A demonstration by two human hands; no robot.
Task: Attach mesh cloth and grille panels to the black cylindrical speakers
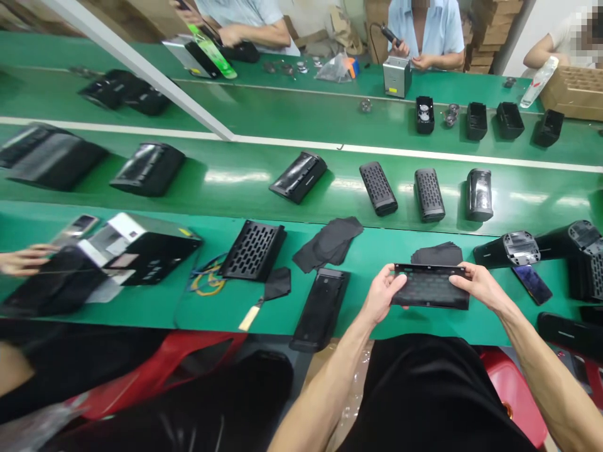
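Black panel (pixel 429 292) — left hand (pixel 382 292) and right hand (pixel 482 286) gripping opposite ends, green tabletop (pixel 426 323) showing along its near edge

Phone (pixel 532 284) on the near bench (pixel 384 242), bottle (pixel 539 81) on the far one (pixel 471 85)

The phone lies at an angle on the right. The clear bottle leans just beside a cardboard box (pixel 579 91) with dividers; stacked cartons (pixel 490 37) stand behind. Left of these lies a clear plastic bag (pixel 332 69). Yellow wires (pixel 205 290) curl on the near bench's left part. A white beam (pixel 141 65) slants across the upper left; below the near bench shows a red stool (pixel 513 389).
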